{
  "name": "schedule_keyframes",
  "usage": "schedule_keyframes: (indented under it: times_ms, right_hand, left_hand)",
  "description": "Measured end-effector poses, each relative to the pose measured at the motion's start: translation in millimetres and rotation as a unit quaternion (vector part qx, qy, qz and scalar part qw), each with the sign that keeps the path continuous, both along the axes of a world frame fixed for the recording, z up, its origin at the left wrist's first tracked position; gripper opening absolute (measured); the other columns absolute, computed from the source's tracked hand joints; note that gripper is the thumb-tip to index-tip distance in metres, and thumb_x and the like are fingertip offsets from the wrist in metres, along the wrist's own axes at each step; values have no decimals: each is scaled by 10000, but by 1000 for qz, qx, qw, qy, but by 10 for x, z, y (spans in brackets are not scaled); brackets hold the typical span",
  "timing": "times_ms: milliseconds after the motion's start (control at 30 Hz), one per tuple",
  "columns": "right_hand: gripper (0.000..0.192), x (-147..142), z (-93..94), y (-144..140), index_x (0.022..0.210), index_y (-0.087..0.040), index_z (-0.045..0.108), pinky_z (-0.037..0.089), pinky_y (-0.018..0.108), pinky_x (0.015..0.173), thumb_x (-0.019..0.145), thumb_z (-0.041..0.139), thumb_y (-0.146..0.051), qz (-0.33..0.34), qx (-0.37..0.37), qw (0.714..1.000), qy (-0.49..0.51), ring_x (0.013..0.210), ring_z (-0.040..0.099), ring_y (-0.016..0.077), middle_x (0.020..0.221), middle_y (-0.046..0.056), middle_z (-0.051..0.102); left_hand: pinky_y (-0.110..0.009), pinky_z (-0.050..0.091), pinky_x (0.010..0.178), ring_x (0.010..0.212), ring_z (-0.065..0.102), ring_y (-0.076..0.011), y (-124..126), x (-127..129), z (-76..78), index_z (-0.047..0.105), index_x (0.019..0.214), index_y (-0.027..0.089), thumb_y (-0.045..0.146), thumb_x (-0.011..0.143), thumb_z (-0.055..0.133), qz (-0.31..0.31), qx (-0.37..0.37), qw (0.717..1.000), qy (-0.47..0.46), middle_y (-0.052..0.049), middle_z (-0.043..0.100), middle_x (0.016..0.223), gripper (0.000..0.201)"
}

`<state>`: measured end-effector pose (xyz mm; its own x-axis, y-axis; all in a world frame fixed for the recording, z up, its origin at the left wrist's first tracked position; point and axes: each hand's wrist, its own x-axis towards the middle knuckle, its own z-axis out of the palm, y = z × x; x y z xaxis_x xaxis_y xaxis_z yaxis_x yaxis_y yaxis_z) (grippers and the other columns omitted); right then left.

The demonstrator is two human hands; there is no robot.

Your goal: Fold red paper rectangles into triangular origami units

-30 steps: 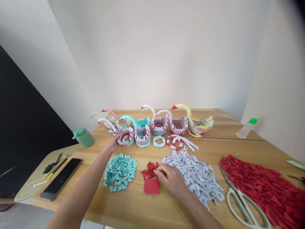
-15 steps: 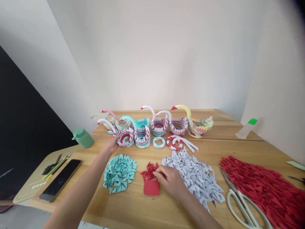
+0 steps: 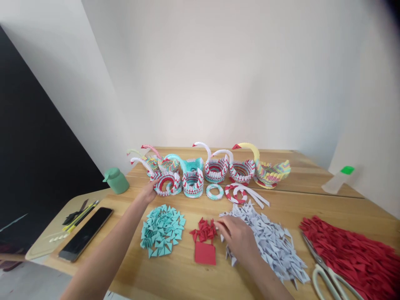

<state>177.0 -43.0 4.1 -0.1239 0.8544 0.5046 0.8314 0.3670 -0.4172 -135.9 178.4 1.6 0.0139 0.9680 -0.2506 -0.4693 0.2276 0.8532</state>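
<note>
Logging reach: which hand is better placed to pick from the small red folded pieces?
Right. The right hand has fingertips at the red pieces; the left hand is farther back, on a paper swan.

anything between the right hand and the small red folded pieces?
Nothing visible. The right hand has its fingertips at the right edge of the small red pile, with the white pile beside and under the hand, not between them.

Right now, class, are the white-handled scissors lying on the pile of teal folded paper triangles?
No: the white-handled scissors lie at the table's right, beside the red paper pile, far from the pile of teal folded paper triangles.
</note>
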Motion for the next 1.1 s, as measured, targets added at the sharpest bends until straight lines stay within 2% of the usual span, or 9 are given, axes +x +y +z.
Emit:
schedule_keyframes:
  times_ms: [100,200,300,400,533,667,767,900,1100]
  right_hand:
    - [192,45,62,20,911,-197,631,434,360,737,929,490,-326,-3,9,998,-63,817,610,243,861,84,677]
    - [157,-57,221,69,1019,-201,622,443,383,804,894,560,-273,43,4,994,-100,926,594,256,1000,93,669]
    - [205,-361,401,253,1075,-199,611,450,377,833,871,591,-207,108,-12,985,-135,951,591,245,1030,82,665]
    - [271,-807,470,621,1121,-186,592,453,361,836,853,625,-213,160,-26,969,-188,963,588,241,1032,80,664]
    - [371,-1366,324,1235,1246,-125,510,429,373,871,878,556,-139,146,-34,957,-248,1005,569,255,1057,125,649]
    - [336,-1620,101,1663,1217,-64,538,429,397,838,895,446,-44,119,-55,955,-265,992,579,273,1018,184,657]
    - [313,-1620,-7,1784,1184,-101,577,410,394,866,915,422,-59,115,-63,953,-272,988,584,260,1027,166,661]
    - [293,-1605,-78,1822,1172,-142,593,383,379,912,925,441,-96,127,-59,951,-276,1006,576,245,1049,133,658]
    - [286,-1713,-91,1847,1163,-137,598,377,384,950,916,460,-89,128,-57,954,-266,997,589,234,1031,126,665]
  left_hand:
    - [-252,549,673,657,672,-152,-90,-132,5,631,912,104,52,837,534,-4,-20,1000,-4,-71,713,807,133]
    - [-280,556,680,678,679,-176,-204,-264,45,635,911,101,86,850,528,-18,-39,999,-11,-90,711,815,125]
    - [-311,562,700,722,685,-199,-313,-399,131,638,959,108,133,868,516,-28,-44,998,-20,-107,713,866,154]
    - [-344,558,780,814,689,-219,-408,-540,235,636,973,126,149,879,490,-20,-38,999,-33,-104,715,900,175]
    - [-379,548,825,899,681,-250,-551,-705,371,645,959,147,163,879,467,4,-15,999,-41,-101,721,905,196]
    - [-417,544,849,954,668,-274,-709,-835,490,654,939,157,177,866,476,29,-17,999,-26,-101,722,925,193]
    - [-462,542,856,968,663,-281,-779,-922,524,652,976,178,176,855,486,51,-17,998,-25,-90,724,934,205]
    - [-486,541,860,994,654,-287,-771,-979,494,656,983,183,166,851,486,65,-33,997,-33,-92,721,958,216]
    - [-466,546,853,1004,648,-290,-700,-872,488,660,978,161,169,861,479,48,-48,996,-52,-101,718,966,215]
